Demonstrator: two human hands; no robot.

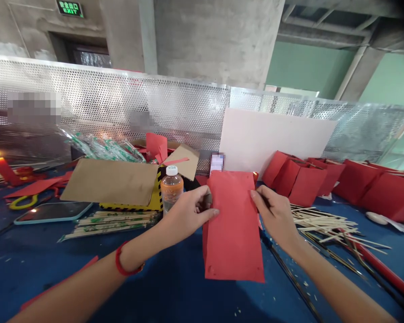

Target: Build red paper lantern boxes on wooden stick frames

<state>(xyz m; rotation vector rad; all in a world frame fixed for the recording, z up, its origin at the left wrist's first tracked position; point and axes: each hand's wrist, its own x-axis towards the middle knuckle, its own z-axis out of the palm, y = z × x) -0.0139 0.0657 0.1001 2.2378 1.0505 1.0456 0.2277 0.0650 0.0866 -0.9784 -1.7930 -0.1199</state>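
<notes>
Above the blue table stands a red paper box (234, 229), its tall flat front facing me and a narrow side showing at the left. My left hand (197, 206) pinches its left edge near the top, thumb on the front face and fingers curled at the side. On the opposite edge, at about the same height, my right hand (272, 206) grips the paper between thumb and fingers. The inside and back of the box are hidden. Close behind my left hand is a clear bottle (171, 186) with a white cap.
Several red paper boxes (308, 181) line the back right, with loose bamboo sticks (326, 222) before them. A lit red candle (3, 168) burns at far left, near yellow-handled scissors (23, 202) and a phone (54, 212). Cardboard (111, 179) and wrapped chopsticks (109, 224) lie left of the bottle.
</notes>
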